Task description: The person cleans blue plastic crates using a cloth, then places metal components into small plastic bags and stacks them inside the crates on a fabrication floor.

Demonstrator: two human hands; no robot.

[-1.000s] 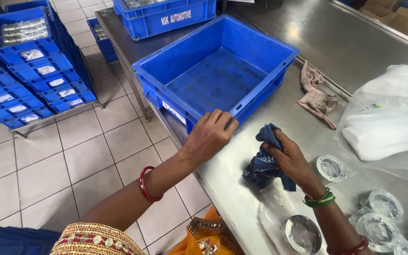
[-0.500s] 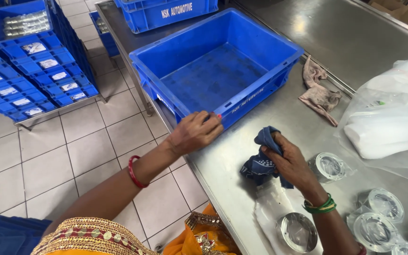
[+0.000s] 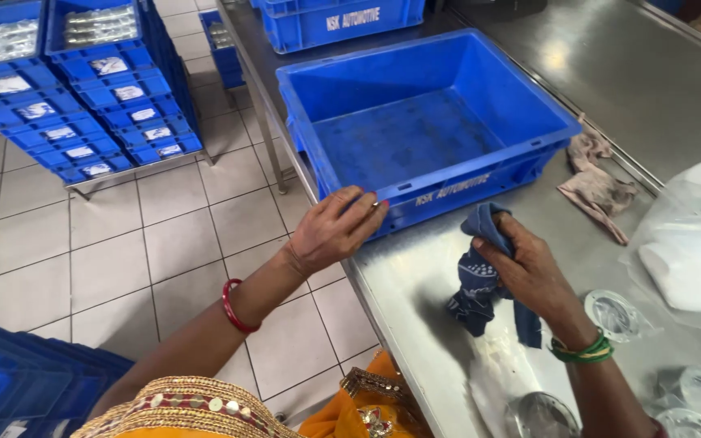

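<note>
My left hand (image 3: 336,229) grips the near corner of an empty blue plastic crate (image 3: 480,174) that stands on a steel table (image 3: 415,284). My right hand (image 3: 529,272) is closed on a dark blue cloth (image 3: 478,284), pressed against the table just in front of the crate. Round metal parts in clear wrapping (image 3: 614,315) lie to the right of that hand, and more of them show at the bottom right.
A crumpled pinkish rag (image 3: 594,178) lies right of the crate. A clear plastic bag with white contents (image 3: 691,243) sits at the far right. A second blue crate (image 3: 342,20) stands behind. Stacked blue trays with packed parts (image 3: 83,105) stand on the tiled floor at left.
The crate has slid nearer along the table with my left hand on its corner. My right hand with the cloth stays at about the same spot.
</note>
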